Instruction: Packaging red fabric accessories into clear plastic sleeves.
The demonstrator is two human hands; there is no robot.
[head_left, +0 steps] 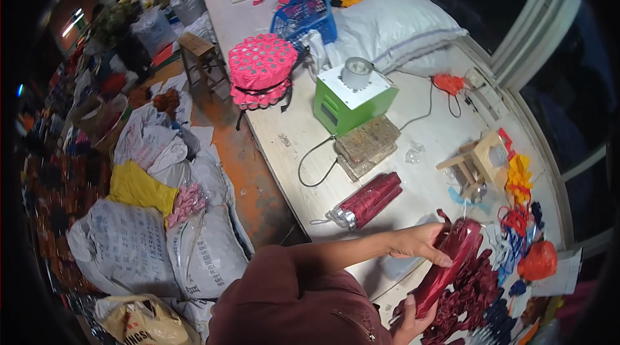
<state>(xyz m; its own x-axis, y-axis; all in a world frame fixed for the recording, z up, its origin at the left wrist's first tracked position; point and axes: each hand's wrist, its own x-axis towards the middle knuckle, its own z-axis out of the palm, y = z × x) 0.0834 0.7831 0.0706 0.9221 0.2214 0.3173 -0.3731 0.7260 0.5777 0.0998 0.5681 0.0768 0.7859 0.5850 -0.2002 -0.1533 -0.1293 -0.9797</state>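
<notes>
Between my hands is a dark red, shiny folded umbrella [452, 260], held at a slant over the table's near right side. My left hand [421, 243] is closed round its upper part, thumb lying across the front. Lower down, my right hand [412, 325] grips the other end, with its thumb along the side; part of that hand is cut off by the lower edge. A second dark red folded umbrella [373, 200] lies on the table to the left, its silvery end and wrist loop pointing left. Beside the held one lies a heap of dark red fabric pieces [466, 298].
A green box-shaped machine [356, 103] with a white top stands mid-table, a worn block [368, 145] before it. Behind are a large white sack [400, 25], a blue basket [303, 17] and a pink bundle [261, 64]. A small wooden stand [481, 161] sits right; stuffed sacks [206, 254] fill the left floor.
</notes>
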